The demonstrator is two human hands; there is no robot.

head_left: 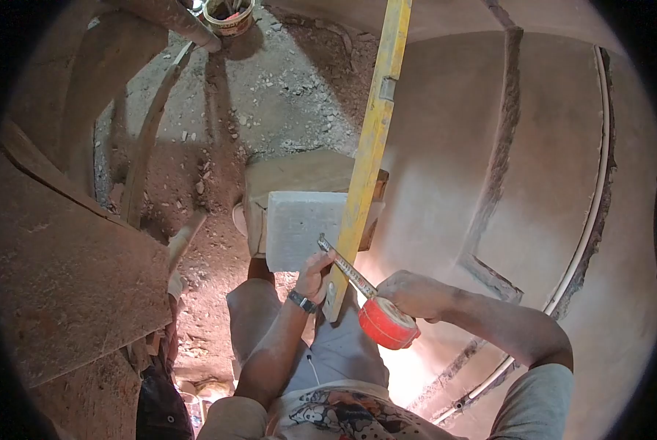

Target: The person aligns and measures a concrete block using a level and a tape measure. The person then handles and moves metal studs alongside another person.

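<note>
In my right hand (414, 295) is a red tape measure (388, 325), gripped at its case. Its blade (348, 270) is pulled out a short way, slanting up and to the left. My left hand (315, 274), with a dark watch at the wrist, closes its fingers on the blade near its free end. Right beside that hand, a long yellow spirit level (369, 158) stands tilted in front of me. Whether the left hand also touches the level I cannot tell. Beyond the hands, a pale grey slab (303, 224) rests on a brownish block-like support (299, 172).
On the right, the plastered wall (438, 132) has rough chases and a white conduit (596, 172). Wooden boards (86, 286) and posts stand at the left. Rubble covers the floor (284, 95). A bucket (228, 24) sits at the far end.
</note>
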